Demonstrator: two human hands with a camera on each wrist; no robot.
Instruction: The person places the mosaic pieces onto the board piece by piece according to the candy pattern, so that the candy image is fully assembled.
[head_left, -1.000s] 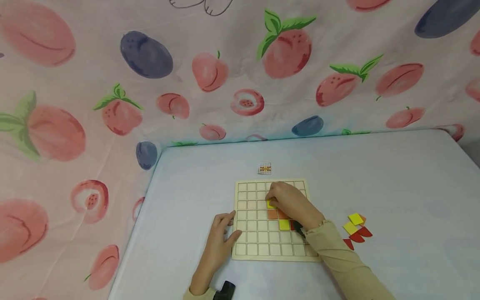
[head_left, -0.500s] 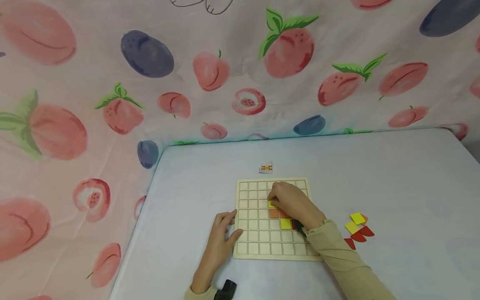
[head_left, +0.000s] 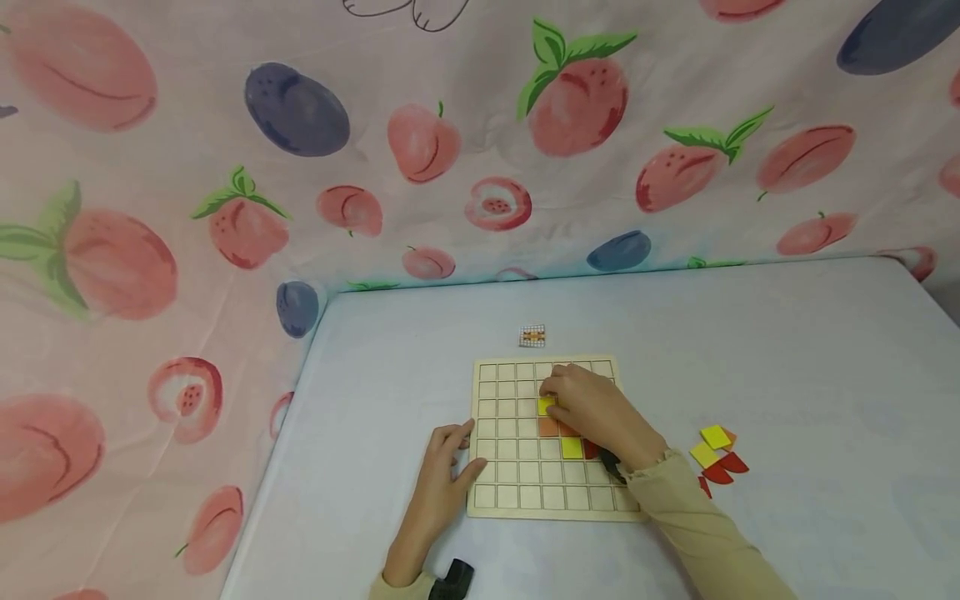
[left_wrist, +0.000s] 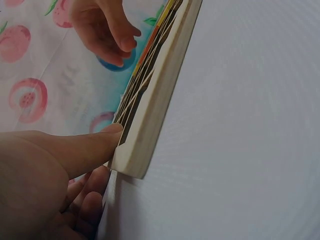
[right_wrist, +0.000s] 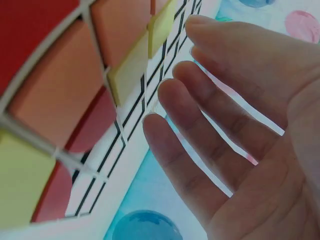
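Observation:
A pale wooden grid board (head_left: 517, 497) lies on the white table. My left hand (head_left: 438, 477) rests at its left edge, fingers loosely bent; in the left wrist view the thumb (left_wrist: 95, 147) touches the rim. Over the right half of the board is my right hand (head_left: 600, 412), beside a yellow square tile (head_left: 545, 406) set in the grid. Its fingers (right_wrist: 192, 130) are spread and hold nothing in the right wrist view. Below that tile sit orange tiles (head_left: 548, 427), another yellow tile (head_left: 572, 448) and a red piece (head_left: 591, 450). The hand and sleeve hide part of the grid.
Right of the board lies a loose pile with yellow squares (head_left: 715, 437), red quarter-round pieces (head_left: 717, 475) and an orange piece (head_left: 731, 436). A small pattern card (head_left: 532, 336) lies behind the board. Fruit-print cloth (head_left: 457, 192) hangs behind the table.
My right hand has drawn back slightly to the right and its fingers have come away from the upper yellow tile, which now shows more fully. The left hand stays at the board's edge.

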